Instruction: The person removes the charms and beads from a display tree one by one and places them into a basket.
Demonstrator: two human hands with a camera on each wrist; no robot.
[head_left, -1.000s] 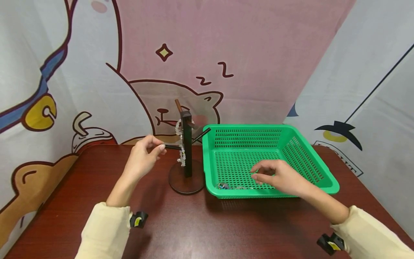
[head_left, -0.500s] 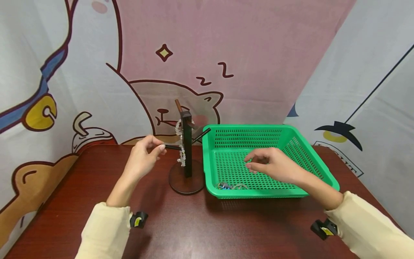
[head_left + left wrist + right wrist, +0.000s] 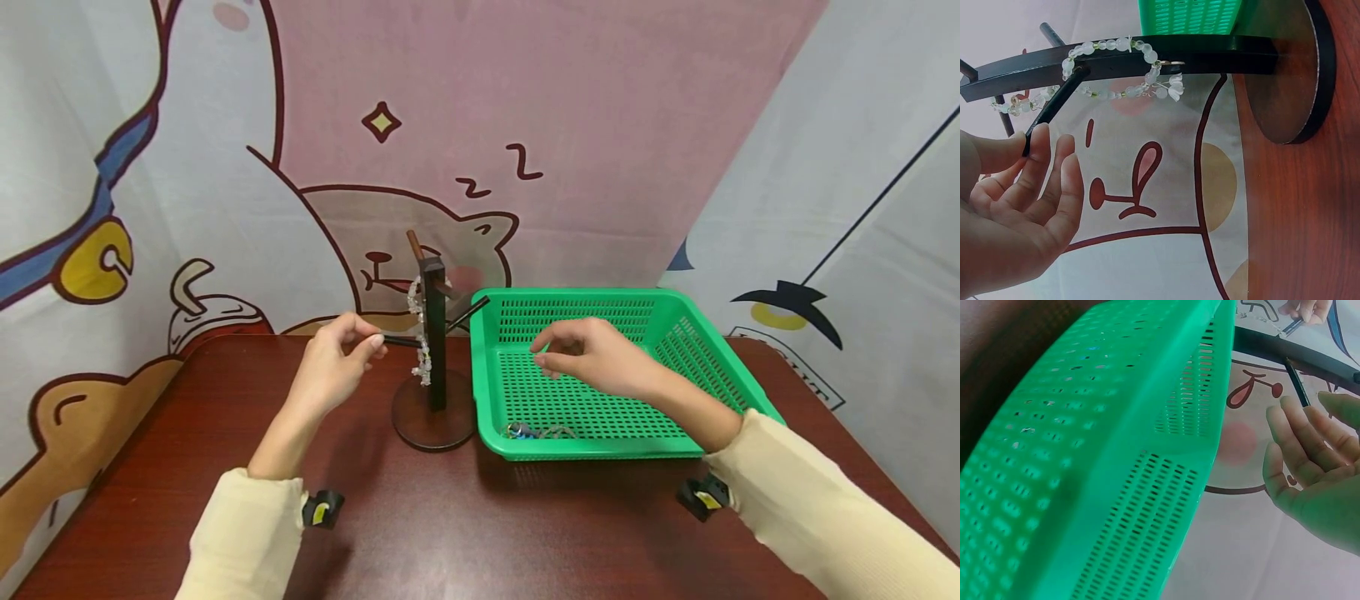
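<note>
My left hand (image 3: 330,362) pinches the tip of a black peg (image 3: 1057,106) on a dark wooden jewelry stand (image 3: 437,358) between thumb and forefinger. On that peg hangs a beaded bracelet (image 3: 1110,45) of pale and green beads with a white flower charm (image 3: 1175,87). Another pale beaded bracelet (image 3: 1038,101) hangs higher on the stand. My right hand (image 3: 592,358) hovers over the green basket (image 3: 600,448), fingers loosely curved with nothing between them. Inside the basket's front left corner lie a bluish-grey trinket (image 3: 519,431) and a pale beaded strand (image 3: 557,432).
The stand's round base (image 3: 420,429) rests on the reddish-brown table (image 3: 420,533), close to the basket's left side. Another peg (image 3: 471,310) sticks out right over the basket's rim. A cartoon-printed cloth (image 3: 600,150) hangs behind the table.
My right hand has moved left and slightly up over the basket, toward the stand, uncovering more of the beaded strand in the corner. My left hand has stayed on the peg.
</note>
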